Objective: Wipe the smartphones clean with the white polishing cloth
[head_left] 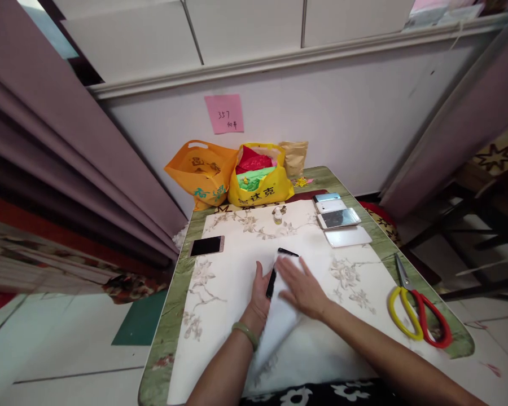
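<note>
In front of me my left hand (260, 296) supports a black smartphone (271, 282), its thumb pointing up and its other fingers hidden behind the phone. A white cloth or soft paper (281, 316) covers most of the phone and hangs down toward my lap. My right hand (302, 287) lies on top of the white material, its fingers stretched out and apart over the phone. The phone's dark top edge and left side show past the cover. A green bangle (245, 335) circles my left wrist.
Several phones (339, 219) lie in a row at right on the table (165, 338); another phone (207, 246) lies left. Scissors (419, 310) with yellow and red handles rest near the right edge. An orange bag (203, 175) and a stuffed yellow bag (260, 192) stand behind.
</note>
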Action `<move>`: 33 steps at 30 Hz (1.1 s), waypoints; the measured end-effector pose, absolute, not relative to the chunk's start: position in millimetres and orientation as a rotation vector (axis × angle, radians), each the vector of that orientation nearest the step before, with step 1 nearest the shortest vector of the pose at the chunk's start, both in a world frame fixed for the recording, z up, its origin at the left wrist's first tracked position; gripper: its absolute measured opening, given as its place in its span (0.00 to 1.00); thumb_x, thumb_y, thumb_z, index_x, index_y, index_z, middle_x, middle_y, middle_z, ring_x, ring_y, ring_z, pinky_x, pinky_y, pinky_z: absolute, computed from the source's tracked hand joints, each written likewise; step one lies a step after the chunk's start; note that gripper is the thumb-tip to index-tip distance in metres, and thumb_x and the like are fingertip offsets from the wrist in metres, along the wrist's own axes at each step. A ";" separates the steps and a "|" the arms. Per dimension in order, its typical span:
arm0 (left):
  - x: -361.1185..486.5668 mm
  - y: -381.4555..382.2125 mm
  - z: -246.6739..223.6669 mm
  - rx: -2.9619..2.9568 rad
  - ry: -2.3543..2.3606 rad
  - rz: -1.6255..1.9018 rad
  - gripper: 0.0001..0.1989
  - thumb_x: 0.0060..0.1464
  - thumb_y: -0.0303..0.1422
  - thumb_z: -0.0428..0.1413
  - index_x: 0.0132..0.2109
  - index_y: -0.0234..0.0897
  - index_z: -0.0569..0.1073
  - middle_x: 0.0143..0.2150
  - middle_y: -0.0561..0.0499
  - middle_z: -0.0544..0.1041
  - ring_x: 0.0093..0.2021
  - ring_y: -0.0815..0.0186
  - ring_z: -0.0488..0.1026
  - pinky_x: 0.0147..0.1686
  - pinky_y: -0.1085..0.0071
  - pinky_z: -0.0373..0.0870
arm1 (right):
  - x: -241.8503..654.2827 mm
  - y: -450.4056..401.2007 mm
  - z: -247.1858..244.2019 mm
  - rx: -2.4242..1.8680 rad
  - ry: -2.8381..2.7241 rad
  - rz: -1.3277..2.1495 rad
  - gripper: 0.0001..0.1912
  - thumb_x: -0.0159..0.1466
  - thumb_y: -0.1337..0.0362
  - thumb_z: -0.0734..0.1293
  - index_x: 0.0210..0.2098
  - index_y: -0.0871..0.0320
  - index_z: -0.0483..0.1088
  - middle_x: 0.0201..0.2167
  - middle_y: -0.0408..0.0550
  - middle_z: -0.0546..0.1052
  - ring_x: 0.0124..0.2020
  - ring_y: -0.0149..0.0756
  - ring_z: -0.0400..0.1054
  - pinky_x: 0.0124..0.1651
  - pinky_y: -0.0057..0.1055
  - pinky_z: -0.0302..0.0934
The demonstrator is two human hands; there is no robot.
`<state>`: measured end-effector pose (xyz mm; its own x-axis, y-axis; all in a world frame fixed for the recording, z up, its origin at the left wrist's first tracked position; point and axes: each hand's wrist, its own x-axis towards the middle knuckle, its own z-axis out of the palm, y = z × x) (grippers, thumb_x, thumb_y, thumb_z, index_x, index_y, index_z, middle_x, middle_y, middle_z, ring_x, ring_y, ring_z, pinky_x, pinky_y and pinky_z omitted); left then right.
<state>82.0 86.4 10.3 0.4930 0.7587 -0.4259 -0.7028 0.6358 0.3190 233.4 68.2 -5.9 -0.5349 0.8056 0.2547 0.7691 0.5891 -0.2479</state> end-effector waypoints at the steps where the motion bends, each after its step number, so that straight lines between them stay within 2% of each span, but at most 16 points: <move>1: 81.7 85.9 9.8 0.119 0.555 0.895 0.34 0.60 0.53 0.42 0.59 0.29 0.67 0.51 0.39 0.77 0.55 0.52 0.72 0.60 0.57 0.60 | 234.2 67.5 -5.7 -1.381 -2.410 0.138 0.37 0.70 0.53 0.52 0.69 0.58 0.28 0.69 0.55 0.46 0.69 0.47 0.41 0.67 0.55 0.31; 3: 81.2 85.3 8.0 0.133 0.534 0.899 0.34 0.60 0.53 0.42 0.59 0.29 0.67 0.52 0.39 0.77 0.55 0.53 0.72 0.60 0.58 0.60 | 235.1 66.8 -5.8 -1.378 -2.400 0.137 0.38 0.70 0.54 0.53 0.69 0.60 0.27 0.69 0.57 0.45 0.69 0.48 0.40 0.67 0.56 0.30; 6: 80.9 85.0 6.1 0.123 0.537 0.881 0.34 0.59 0.53 0.45 0.58 0.29 0.68 0.50 0.39 0.77 0.54 0.52 0.72 0.58 0.56 0.61 | 235.9 66.3 -6.3 -1.106 -2.573 0.187 0.39 0.68 0.50 0.55 0.69 0.55 0.30 0.69 0.52 0.46 0.69 0.45 0.42 0.68 0.52 0.31; 10: 81.2 85.0 6.3 0.122 0.545 0.884 0.33 0.59 0.53 0.45 0.59 0.30 0.67 0.50 0.39 0.77 0.54 0.51 0.72 0.59 0.55 0.61 | 237.9 67.0 -5.7 -1.442 -2.340 0.144 0.37 0.70 0.54 0.52 0.69 0.57 0.26 0.69 0.55 0.45 0.69 0.48 0.41 0.67 0.58 0.31; 14: 82.0 86.3 8.9 0.113 0.585 0.849 0.33 0.58 0.52 0.47 0.58 0.29 0.68 0.49 0.38 0.78 0.52 0.51 0.74 0.57 0.55 0.63 | 242.0 72.1 -5.1 -1.023 -2.600 0.197 0.37 0.69 0.49 0.55 0.69 0.51 0.31 0.69 0.49 0.48 0.69 0.44 0.43 0.68 0.53 0.31; 17: 83.5 87.6 13.3 0.132 0.553 0.825 0.32 0.59 0.52 0.45 0.58 0.31 0.68 0.49 0.39 0.78 0.52 0.51 0.73 0.57 0.55 0.63 | 241.7 73.6 -6.4 -1.473 -2.309 0.164 0.35 0.70 0.54 0.51 0.69 0.56 0.28 0.69 0.54 0.45 0.69 0.47 0.41 0.67 0.58 0.30; 19: 84.6 87.3 16.5 0.139 0.557 0.829 0.31 0.60 0.51 0.45 0.58 0.31 0.69 0.48 0.40 0.78 0.52 0.52 0.74 0.58 0.56 0.62 | 240.9 70.4 -7.2 -1.581 -2.216 0.138 0.36 0.70 0.55 0.51 0.69 0.60 0.26 0.69 0.57 0.43 0.70 0.49 0.38 0.66 0.59 0.29; 23: 85.6 87.0 19.8 0.120 0.592 0.813 0.31 0.59 0.51 0.47 0.57 0.30 0.70 0.47 0.39 0.79 0.50 0.52 0.75 0.56 0.56 0.65 | 246.1 68.5 -6.2 -1.041 -2.602 0.180 0.39 0.68 0.49 0.54 0.70 0.56 0.31 0.69 0.53 0.46 0.69 0.45 0.41 0.68 0.54 0.26; 25: 85.3 88.5 19.9 0.124 0.602 0.797 0.31 0.60 0.51 0.46 0.57 0.30 0.69 0.48 0.39 0.79 0.50 0.52 0.75 0.56 0.55 0.64 | 247.3 73.0 -5.5 -1.161 -2.535 0.169 0.38 0.69 0.49 0.54 0.70 0.54 0.30 0.69 0.52 0.47 0.69 0.46 0.43 0.67 0.56 0.25; 27: 84.7 89.6 19.6 0.137 0.622 0.801 0.31 0.60 0.50 0.45 0.58 0.30 0.69 0.48 0.39 0.79 0.51 0.51 0.75 0.57 0.55 0.63 | 243.6 75.7 -5.4 -1.484 -2.302 0.129 0.38 0.70 0.52 0.52 0.69 0.57 0.27 0.69 0.56 0.45 0.69 0.48 0.42 0.66 0.59 0.26; 29: 84.2 88.8 18.8 0.135 0.639 0.816 0.31 0.60 0.50 0.46 0.59 0.30 0.68 0.48 0.40 0.79 0.51 0.51 0.75 0.57 0.56 0.64 | 238.2 72.7 -5.2 -1.558 -2.232 0.115 0.38 0.70 0.54 0.52 0.69 0.61 0.25 0.69 0.58 0.42 0.69 0.50 0.39 0.66 0.59 0.27; 33: 84.5 84.9 15.2 0.100 0.631 0.800 0.33 0.58 0.51 0.48 0.58 0.27 0.68 0.46 0.37 0.79 0.48 0.51 0.76 0.53 0.55 0.67 | 246.7 65.0 -2.8 -0.943 -2.642 0.183 0.41 0.68 0.47 0.55 0.69 0.59 0.29 0.69 0.53 0.46 0.70 0.44 0.39 0.68 0.53 0.26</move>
<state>84.5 84.9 15.2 0.5244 0.6964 -0.4900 -0.6385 0.7023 0.3147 246.7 65.0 -2.8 -0.7267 0.6347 0.2626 0.5925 0.7727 -0.2279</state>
